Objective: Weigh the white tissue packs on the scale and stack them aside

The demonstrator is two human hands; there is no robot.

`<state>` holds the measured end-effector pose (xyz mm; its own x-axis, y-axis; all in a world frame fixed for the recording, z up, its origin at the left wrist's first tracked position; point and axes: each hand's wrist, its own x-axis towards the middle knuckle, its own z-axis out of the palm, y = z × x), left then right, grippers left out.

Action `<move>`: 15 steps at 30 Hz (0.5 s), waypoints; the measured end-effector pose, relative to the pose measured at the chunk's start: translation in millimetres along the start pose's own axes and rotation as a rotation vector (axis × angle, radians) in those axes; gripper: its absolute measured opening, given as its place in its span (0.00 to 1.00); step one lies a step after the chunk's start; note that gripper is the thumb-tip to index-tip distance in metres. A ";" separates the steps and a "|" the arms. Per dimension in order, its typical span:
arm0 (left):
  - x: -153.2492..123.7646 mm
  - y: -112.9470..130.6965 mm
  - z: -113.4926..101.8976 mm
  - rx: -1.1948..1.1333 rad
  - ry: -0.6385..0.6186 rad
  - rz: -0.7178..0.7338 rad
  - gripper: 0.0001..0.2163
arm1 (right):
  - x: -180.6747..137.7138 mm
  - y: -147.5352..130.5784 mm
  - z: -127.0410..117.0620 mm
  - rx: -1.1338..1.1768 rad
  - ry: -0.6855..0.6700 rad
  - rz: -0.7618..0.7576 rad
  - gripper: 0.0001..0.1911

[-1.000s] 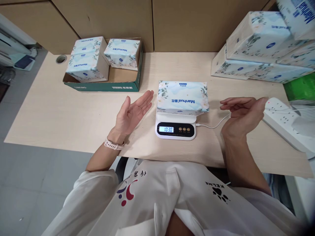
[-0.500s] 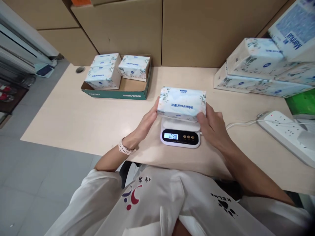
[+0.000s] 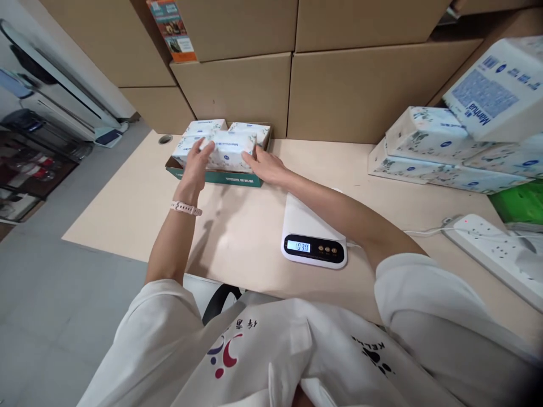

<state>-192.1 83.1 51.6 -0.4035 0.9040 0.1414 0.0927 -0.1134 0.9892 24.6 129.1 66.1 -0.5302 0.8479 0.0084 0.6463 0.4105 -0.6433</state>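
Between my two hands is a white tissue pack (image 3: 231, 152) with a floral print, over the front of a green-sided cardboard tray (image 3: 237, 180). My left hand (image 3: 195, 164) grips its left end, and my right hand (image 3: 266, 164) holds the right end. Behind it in the tray sit other tissue packs, one at the back left (image 3: 206, 126) and one at the back right (image 3: 250, 130). How far down the held pack rests is hidden. A white digital scale (image 3: 314, 237) with a lit display stands on the table, partly covered by my right forearm.
More tissue packs (image 3: 428, 133) are stacked at the right, one tilted on top (image 3: 487, 96). A white power strip (image 3: 487, 243) with cables lies near the right edge. Large cardboard boxes (image 3: 360, 90) line the back of the table (image 3: 139, 209). A cable hole (image 3: 165, 139) is at the far left corner.
Both hands have carried the tissue pack from the scale leftward to the tray. The scale's platform is now uncovered by the pack. The view has shifted slightly.
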 end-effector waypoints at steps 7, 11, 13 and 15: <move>7.9 -5.1 -1.5 0.647 -0.200 0.273 0.34 | -1.0 19.2 2.4 -0.119 0.023 -0.070 0.23; 25.5 -0.7 13.6 0.781 -0.400 0.271 0.22 | -3.1 26.2 0.6 -0.104 0.028 -0.116 0.26; 31.8 -3.1 23.9 0.770 -0.393 0.276 0.17 | -3.1 28.0 0.8 -0.087 0.026 -0.140 0.25; 31.9 -4.8 34.1 0.764 -0.358 0.279 0.18 | -7.2 29.0 -1.3 -0.075 0.021 -0.151 0.25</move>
<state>-174.4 126.5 50.1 0.0222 0.9737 0.2267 0.7790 -0.1590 0.6065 47.9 135.3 48.4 -0.6136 0.7809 0.1174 0.5992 0.5573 -0.5747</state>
